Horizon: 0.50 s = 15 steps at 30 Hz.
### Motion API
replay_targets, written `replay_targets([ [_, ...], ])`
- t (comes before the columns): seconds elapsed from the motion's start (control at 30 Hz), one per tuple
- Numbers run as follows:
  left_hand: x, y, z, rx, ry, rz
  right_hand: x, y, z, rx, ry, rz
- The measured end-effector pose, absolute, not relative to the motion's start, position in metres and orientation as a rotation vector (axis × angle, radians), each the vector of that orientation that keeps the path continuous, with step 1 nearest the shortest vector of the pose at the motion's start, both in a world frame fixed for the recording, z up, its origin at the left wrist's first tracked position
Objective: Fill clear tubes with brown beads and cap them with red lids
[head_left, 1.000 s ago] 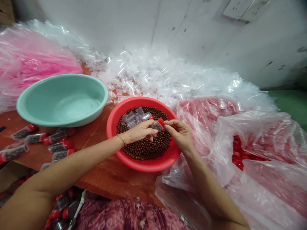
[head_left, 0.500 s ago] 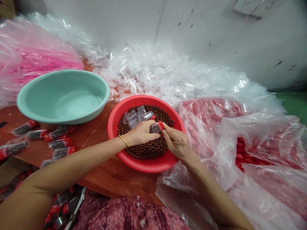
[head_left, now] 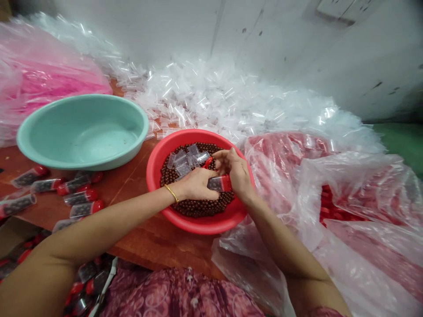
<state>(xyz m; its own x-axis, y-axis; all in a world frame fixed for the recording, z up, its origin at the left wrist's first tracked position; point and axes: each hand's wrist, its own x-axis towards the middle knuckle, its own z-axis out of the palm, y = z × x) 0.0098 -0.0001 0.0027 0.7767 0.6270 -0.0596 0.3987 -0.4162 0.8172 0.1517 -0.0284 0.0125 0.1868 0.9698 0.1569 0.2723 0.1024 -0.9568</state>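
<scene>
My left hand [head_left: 197, 184], with a gold bangle at the wrist, is closed around a clear plastic tube [head_left: 215, 183] full of dark beads. A red cap [head_left: 226, 182] sits on the tube's right end. My right hand [head_left: 238, 172] has its palm against that cap, with the fingers apart and curved past it. Both hands are over a red basin [head_left: 198, 226] of brown beads [head_left: 194, 208]. Several empty clear tubes [head_left: 181, 159] lie on the beads. Another red cap [head_left: 208, 163] shows beside my right fingers.
A pale green basin [head_left: 82, 163] stands left on the reddish table [head_left: 139, 237]. Several filled, red-capped tubes [head_left: 82, 209] lie in front of it. Clear tubes [head_left: 211, 97] are heaped along the wall. Plastic bags with red caps [head_left: 337, 207] crowd the right; a pink bag [head_left: 49, 83] sits left.
My right hand has changed from pinching the red cap with its fingertips to laying its palm against it, fingers opened. The left hand keeps hold of the tube, slightly lower.
</scene>
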Motion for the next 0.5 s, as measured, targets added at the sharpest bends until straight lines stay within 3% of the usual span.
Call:
replay_targets([
  [0.17,0.007,-0.004,0.003,2.304,0.804,0.315,0.141,-0.021,0.003,-1.391,-1.186,1.134],
  [0.37,0.002,-0.003,-0.003,2.496,0.834,0.354,0.136,-0.017,-0.001,-1.417,-1.266,1.203],
  [0.5,-0.002,0.001,0.002,2.469,0.842,0.445,0.13,-0.009,0.005,-1.293,-1.13,1.434],
])
